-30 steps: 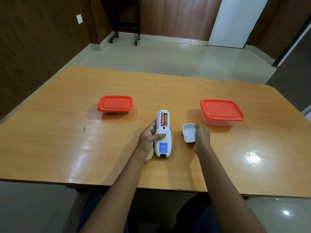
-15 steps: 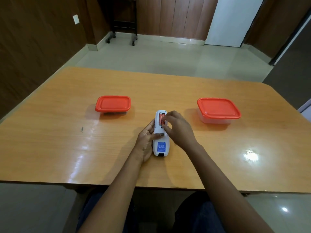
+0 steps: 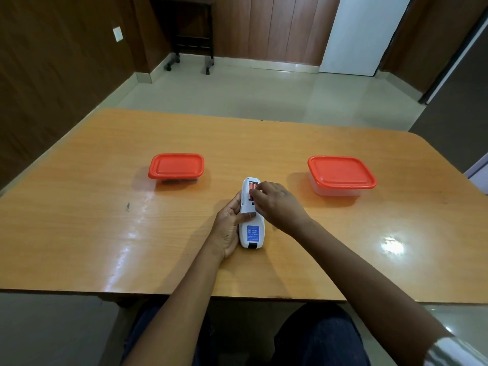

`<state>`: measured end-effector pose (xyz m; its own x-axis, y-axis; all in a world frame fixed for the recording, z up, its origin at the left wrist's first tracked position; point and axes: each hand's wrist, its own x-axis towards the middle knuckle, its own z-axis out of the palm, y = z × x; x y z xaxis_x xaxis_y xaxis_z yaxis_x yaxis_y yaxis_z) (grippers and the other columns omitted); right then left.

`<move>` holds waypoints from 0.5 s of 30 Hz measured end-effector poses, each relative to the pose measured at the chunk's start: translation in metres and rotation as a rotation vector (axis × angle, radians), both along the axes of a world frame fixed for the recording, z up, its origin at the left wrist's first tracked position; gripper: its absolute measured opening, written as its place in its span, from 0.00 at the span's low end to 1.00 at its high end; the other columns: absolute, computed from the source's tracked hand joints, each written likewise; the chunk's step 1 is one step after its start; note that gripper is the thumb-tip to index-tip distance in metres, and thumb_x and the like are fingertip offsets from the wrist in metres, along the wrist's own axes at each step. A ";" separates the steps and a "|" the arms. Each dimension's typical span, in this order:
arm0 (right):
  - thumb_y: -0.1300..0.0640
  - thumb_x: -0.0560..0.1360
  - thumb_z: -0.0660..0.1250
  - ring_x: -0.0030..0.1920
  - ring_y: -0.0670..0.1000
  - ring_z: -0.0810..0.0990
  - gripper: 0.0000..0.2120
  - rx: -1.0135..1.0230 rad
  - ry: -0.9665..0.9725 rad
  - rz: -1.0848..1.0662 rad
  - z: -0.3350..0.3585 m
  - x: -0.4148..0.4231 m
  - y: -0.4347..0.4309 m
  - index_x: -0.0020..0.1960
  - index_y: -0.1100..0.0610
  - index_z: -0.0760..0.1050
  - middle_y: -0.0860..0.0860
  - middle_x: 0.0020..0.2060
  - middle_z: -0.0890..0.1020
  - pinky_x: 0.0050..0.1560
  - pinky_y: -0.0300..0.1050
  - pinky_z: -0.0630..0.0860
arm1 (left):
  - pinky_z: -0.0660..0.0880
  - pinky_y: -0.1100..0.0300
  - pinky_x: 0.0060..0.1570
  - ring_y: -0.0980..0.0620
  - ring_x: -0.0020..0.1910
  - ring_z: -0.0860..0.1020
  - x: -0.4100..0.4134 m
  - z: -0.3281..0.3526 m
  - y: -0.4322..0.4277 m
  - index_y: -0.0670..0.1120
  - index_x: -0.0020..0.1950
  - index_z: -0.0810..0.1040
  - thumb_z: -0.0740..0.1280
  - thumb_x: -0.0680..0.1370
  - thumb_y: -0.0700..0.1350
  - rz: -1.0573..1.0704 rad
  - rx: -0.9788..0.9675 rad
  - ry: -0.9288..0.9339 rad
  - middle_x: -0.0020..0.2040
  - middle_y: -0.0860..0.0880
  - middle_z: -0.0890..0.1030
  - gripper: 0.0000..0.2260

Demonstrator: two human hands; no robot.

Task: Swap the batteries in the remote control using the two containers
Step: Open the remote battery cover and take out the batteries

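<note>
A white remote control lies back-up on the table, its battery bay uncovered at the far end. Two orange batteries sit side by side in the bay. My left hand grips the remote along its left side, thumb across its back. My right hand reaches over from the right, fingertips pinched on the batteries. A small red-lidded container stands to the left. A larger clear one with a red lid stands to the right. Both lids are on. The battery cover is hidden.
The wooden table has a small dark mark left of the remote and glare spots to the right. Its near edge runs just above my knees. Beyond the far edge lie a tiled floor and a wheeled stand.
My right hand left the white battery cover on the table and moved left onto the batteries in the remote. The cover is now out of sight. My left hand kept hold of the remote.
</note>
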<state>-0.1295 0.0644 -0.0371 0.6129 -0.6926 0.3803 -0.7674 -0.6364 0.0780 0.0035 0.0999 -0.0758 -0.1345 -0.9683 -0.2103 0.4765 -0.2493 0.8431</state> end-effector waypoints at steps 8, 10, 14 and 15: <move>0.64 0.76 0.60 0.46 0.54 0.77 0.11 0.503 -0.616 -0.335 0.008 0.008 0.009 0.50 0.63 0.80 0.59 0.51 0.78 0.36 0.36 0.63 | 0.80 0.58 0.42 0.52 0.46 0.81 -0.007 0.007 0.002 0.53 0.58 0.76 0.64 0.74 0.32 0.020 -0.016 -0.165 0.51 0.49 0.82 0.19; 0.63 0.76 0.60 0.46 0.54 0.77 0.10 0.591 -0.722 -0.401 0.011 0.011 0.011 0.50 0.63 0.80 0.59 0.51 0.80 0.39 0.38 0.66 | 0.79 0.52 0.49 0.50 0.47 0.81 -0.011 0.010 0.002 0.52 0.56 0.77 0.64 0.75 0.33 0.054 0.000 -0.254 0.50 0.49 0.82 0.16; 0.63 0.74 0.61 0.34 0.45 0.74 0.08 0.687 -1.026 -0.491 0.011 0.009 0.017 0.44 0.62 0.79 0.57 0.46 0.84 0.33 0.38 0.67 | 0.79 0.54 0.47 0.48 0.49 0.80 -0.020 0.018 0.001 0.47 0.64 0.74 0.63 0.75 0.36 0.113 0.043 -0.494 0.53 0.46 0.81 0.18; 0.65 0.74 0.61 0.35 0.45 0.76 0.08 0.713 -1.139 -0.509 0.010 0.008 0.019 0.43 0.61 0.79 0.56 0.45 0.84 0.35 0.38 0.70 | 0.78 0.57 0.43 0.49 0.48 0.80 -0.021 0.021 0.000 0.47 0.64 0.73 0.62 0.76 0.37 0.119 0.062 -0.535 0.53 0.46 0.80 0.18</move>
